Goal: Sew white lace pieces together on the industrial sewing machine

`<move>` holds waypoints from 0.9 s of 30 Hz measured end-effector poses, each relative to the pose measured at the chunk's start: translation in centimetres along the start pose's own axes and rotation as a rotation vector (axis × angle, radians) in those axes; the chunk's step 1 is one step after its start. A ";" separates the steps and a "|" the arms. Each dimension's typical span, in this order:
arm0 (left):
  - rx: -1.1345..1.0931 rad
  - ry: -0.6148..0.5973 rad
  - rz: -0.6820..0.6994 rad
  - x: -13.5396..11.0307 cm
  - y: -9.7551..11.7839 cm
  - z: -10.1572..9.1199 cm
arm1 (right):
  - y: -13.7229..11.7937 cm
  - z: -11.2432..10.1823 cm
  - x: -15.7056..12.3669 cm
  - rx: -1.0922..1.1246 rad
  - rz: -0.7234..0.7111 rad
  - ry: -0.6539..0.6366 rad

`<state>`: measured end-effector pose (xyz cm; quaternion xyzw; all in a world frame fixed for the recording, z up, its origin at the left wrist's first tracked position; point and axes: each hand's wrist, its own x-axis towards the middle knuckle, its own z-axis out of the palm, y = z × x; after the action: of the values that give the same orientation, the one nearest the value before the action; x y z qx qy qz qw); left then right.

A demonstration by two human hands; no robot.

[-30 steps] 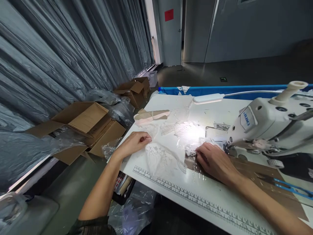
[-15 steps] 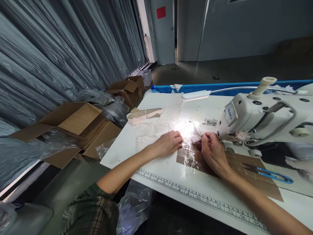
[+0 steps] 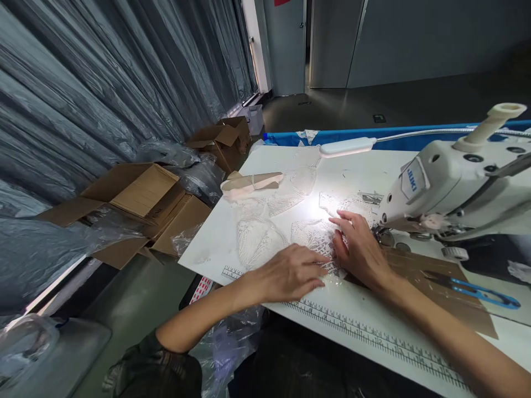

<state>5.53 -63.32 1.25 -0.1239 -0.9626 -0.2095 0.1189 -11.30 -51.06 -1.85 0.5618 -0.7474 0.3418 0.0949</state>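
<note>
My left hand (image 3: 290, 272) lies flat with fingers stretched on a white lace piece (image 3: 317, 239) on the white sewing table (image 3: 365, 320), close to the printed ruler along its front edge. My right hand (image 3: 359, 247) rests open on the same lace, fingers spread toward the needle area of the white sewing machine (image 3: 456, 188). A second lace piece (image 3: 257, 243) lies just left of my hands. Thin clear plastic film sits under the lace.
A white lamp head (image 3: 346, 147) lights the table. A bound beige roll (image 3: 251, 183) and more lace lie at the back left. Blue snips (image 3: 485, 290) rest on a brown sheet (image 3: 431, 282) at right. Open cardboard boxes (image 3: 141, 204) and plastic bags crowd the floor at left.
Both hands have drawn back toward the table's front edge with the lace and now lie flat on it. The pinch of my right hand has opened.
</note>
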 end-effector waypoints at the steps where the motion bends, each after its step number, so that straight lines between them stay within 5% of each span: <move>1: 0.005 0.023 -0.046 0.3 -0.7 -0.4 | -0.3 -0.2 -0.3 -0.021 -0.028 -0.030; 9: 0.051 0.059 -0.507 3.9 -6.0 -1.8 | -1.3 -1.6 -3.8 -0.109 -0.107 -0.192; 13: -0.066 0.003 -0.448 4.7 -4.9 -1.5 | -1.1 -3.2 -4.8 0.095 -0.062 -0.245; 18: -0.383 -0.019 -0.296 6.4 -2.6 -1.0 | -0.2 -5.0 -3.6 0.216 0.157 -0.072; 20: -0.575 -0.003 -0.268 7.4 -2.1 -0.5 | 0.3 -5.4 -3.1 0.348 0.261 -0.167; 23: -0.886 -0.020 -0.373 8.9 -1.8 0.4 | 1.1 -5.7 -3.0 0.577 0.402 -0.314; 27: -1.125 0.024 -0.619 9.8 -1.9 1.5 | 2.1 -5.7 -3.4 0.589 0.531 -0.214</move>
<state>-4.52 -62.52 1.93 0.1187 -0.6955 -0.7084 -0.0197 -13.40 -44.61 -0.22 0.3850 -0.7422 0.4934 -0.2398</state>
